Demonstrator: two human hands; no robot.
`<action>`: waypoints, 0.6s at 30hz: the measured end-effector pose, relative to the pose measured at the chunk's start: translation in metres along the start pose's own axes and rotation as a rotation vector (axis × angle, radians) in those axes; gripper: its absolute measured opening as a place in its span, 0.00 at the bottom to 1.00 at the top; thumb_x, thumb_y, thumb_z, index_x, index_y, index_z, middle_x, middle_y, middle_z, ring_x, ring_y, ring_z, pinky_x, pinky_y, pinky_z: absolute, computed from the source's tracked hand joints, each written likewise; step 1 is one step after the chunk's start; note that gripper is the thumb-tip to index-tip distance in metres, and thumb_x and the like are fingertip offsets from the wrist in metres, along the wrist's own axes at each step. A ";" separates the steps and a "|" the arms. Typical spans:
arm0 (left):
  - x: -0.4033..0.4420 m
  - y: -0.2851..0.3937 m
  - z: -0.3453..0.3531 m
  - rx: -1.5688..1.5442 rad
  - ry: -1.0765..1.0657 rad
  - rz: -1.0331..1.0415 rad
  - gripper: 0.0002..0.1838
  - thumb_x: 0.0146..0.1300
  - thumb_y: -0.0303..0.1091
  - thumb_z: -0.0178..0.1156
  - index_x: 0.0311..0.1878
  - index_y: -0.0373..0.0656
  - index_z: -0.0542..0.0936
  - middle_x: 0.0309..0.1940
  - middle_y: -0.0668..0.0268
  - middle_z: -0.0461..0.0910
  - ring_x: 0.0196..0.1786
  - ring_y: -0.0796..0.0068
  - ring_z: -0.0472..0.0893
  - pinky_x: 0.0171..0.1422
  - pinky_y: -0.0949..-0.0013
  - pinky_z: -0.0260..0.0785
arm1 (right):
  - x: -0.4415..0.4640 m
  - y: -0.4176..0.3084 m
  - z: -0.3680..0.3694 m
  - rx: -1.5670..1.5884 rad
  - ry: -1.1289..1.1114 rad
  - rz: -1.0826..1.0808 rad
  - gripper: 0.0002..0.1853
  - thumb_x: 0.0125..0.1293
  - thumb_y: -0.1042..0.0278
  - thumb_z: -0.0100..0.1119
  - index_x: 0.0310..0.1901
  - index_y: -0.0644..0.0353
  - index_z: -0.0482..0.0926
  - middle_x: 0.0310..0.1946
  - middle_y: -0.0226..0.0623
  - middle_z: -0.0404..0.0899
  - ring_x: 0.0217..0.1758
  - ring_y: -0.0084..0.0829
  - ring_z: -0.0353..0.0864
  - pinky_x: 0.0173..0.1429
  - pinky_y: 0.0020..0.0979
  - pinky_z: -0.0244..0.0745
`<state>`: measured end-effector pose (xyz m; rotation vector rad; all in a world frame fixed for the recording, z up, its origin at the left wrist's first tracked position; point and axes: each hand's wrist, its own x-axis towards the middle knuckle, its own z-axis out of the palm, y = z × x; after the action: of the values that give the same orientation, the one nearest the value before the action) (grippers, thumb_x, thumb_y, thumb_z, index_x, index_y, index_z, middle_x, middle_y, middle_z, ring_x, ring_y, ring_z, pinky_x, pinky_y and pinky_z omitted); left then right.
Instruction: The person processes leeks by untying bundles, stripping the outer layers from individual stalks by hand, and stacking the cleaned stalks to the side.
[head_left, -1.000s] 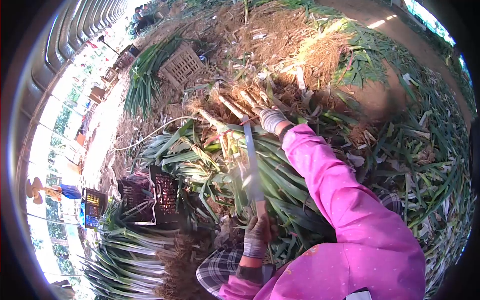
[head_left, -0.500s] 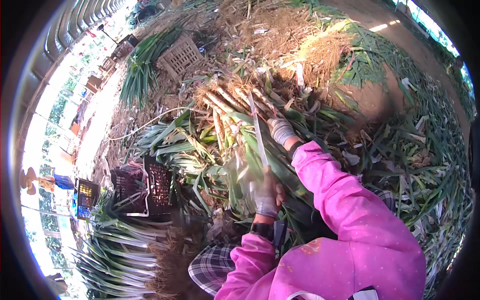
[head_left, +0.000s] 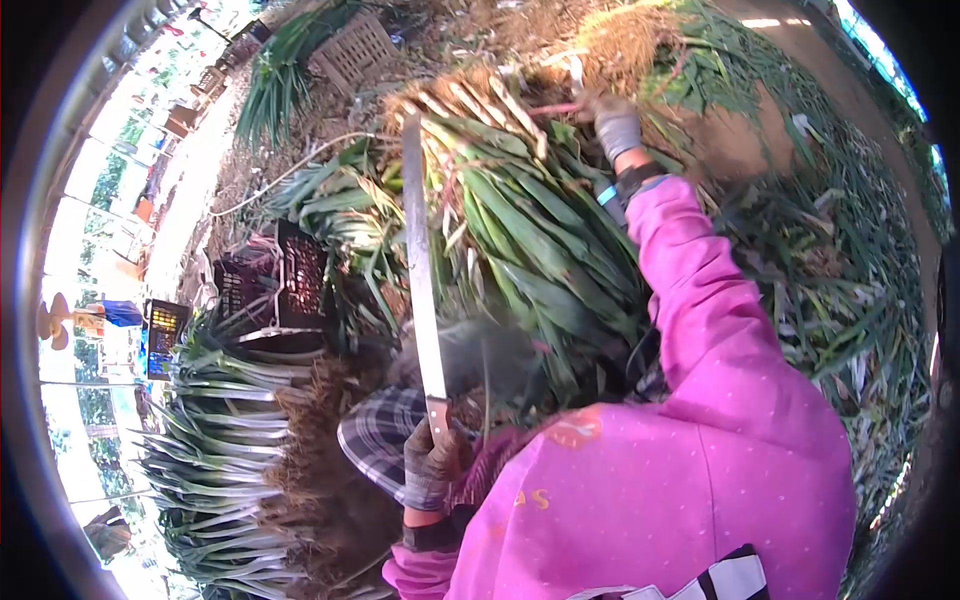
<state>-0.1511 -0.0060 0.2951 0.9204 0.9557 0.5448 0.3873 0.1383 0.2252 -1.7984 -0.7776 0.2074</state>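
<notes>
My left hand (head_left: 428, 472), in a soiled work glove, grips the wooden handle of a long knife (head_left: 416, 230). Its blade points away from me, along the left side of a bundle of leeks (head_left: 545, 235). The bundle lies with its roots at the far end and its broad green leaves towards me. Beyond the bundle's right side, my right hand (head_left: 614, 122), also gloved, is closed with a pinkish strip (head_left: 556, 108) at its fingers. The fingertips are partly blurred.
Rows of trimmed leeks (head_left: 230, 450) lie at the lower left beside a dark plastic crate (head_left: 300, 270). A pale crate (head_left: 355, 50) and more leeks (head_left: 275, 85) are at the back. Leaf scraps (head_left: 850, 300) cover the ground on the right.
My left hand has drawn the knife back and left, away from the bundle. My right hand has left the leeks and moved up and right with the pinkish strip.
</notes>
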 end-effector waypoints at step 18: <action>-0.130 0.052 -0.050 1.043 -0.272 -0.330 0.21 0.47 0.36 0.66 0.46 0.39 0.77 0.29 0.60 0.81 0.32 0.76 0.79 0.39 0.71 0.71 | -0.318 0.030 -0.052 -1.106 -1.028 0.232 0.14 0.56 0.70 0.53 0.45 0.57 0.79 0.46 0.38 0.78 0.48 0.42 0.78 0.47 0.42 0.75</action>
<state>-0.2589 -0.0546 0.3847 1.6580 1.1068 -0.4257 0.1810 -0.0979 0.1444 -2.8421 -1.5915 1.0776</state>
